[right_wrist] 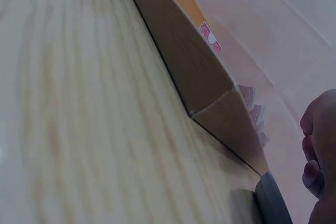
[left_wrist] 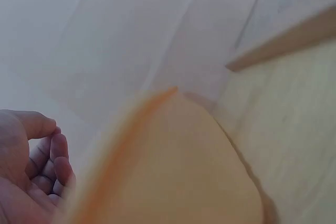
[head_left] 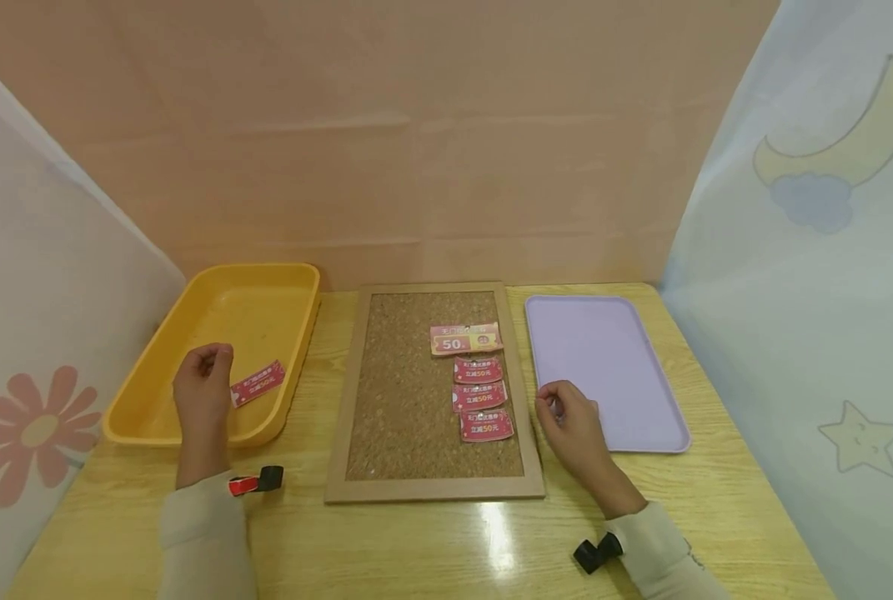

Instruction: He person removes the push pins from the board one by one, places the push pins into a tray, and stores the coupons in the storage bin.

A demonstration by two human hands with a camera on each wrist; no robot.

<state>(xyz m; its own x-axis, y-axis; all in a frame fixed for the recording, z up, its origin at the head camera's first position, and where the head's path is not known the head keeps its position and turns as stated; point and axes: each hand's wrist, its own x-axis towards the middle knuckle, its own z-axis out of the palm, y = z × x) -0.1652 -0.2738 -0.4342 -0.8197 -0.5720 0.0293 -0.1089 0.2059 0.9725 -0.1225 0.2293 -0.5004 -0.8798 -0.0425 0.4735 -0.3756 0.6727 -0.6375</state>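
Note:
My left hand [head_left: 202, 387] hovers over the near part of a yellow tray [head_left: 307, 350], fingers loosely curled. In the left wrist view its thumb tip meets the index finger, and nothing shows between them. Just right of that hand, a red coupon [head_left: 257, 383] lies in the tray. Several coupons hang in a column on the right half of a wood-framed cork board [head_left: 408, 392]; the top coupon [head_left: 465, 340] is larger, partly yellow. My right hand [head_left: 572, 421], loosely curled with nothing visible in it, hovers between the board and a lilac tray [head_left: 596, 342].
The yellow tray, cork board and lilac tray stand side by side on a wooden table [head_left: 386, 550]. A peach backdrop [head_left: 416, 150] rises behind them. Pale printed panels, one with a flower [head_left: 37, 429] and one with a moon [head_left: 866, 125], close off the sides.

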